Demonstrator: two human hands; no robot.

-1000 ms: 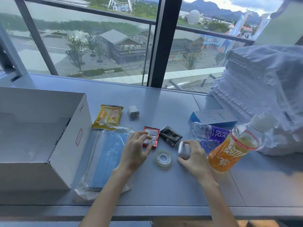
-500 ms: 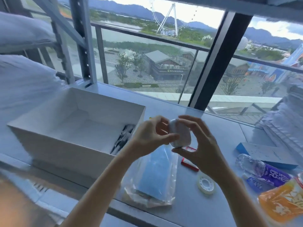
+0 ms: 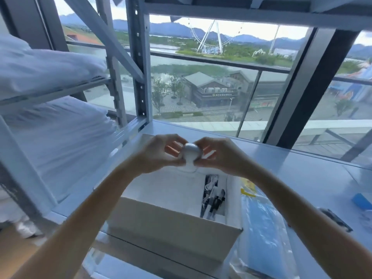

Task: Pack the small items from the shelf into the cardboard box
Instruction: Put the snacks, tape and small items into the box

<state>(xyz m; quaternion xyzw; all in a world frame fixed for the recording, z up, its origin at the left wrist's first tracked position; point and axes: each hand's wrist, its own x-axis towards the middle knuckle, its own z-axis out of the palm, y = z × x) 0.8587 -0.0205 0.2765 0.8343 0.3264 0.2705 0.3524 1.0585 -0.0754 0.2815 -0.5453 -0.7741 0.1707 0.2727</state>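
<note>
Both of my hands hold a small rounded white case (image 3: pixel 191 155) above the open white cardboard box (image 3: pixel 173 230). My left hand (image 3: pixel 159 153) grips its left side and my right hand (image 3: pixel 218 155) its right side, fingers pinched around it. Inside the box, against its right wall, lie a few dark and white items (image 3: pixel 213 196). Right of the box a clear bag of blue face masks (image 3: pixel 261 224) lies on the shelf, with a yellow packet (image 3: pixel 248 186) behind it.
The grey metal shelf (image 3: pixel 302 178) runs along a large window. A shelf upright (image 3: pixel 141 63) stands behind the box. White pillows (image 3: pixel 50 133) fill the rack at left. At the right edge lie a blue box (image 3: pixel 362 200) and a dark packet (image 3: pixel 336 219).
My right hand picked the white case off the shelf, my left hand joined it, and both carried it left to above the box. My view swung left and up.
</note>
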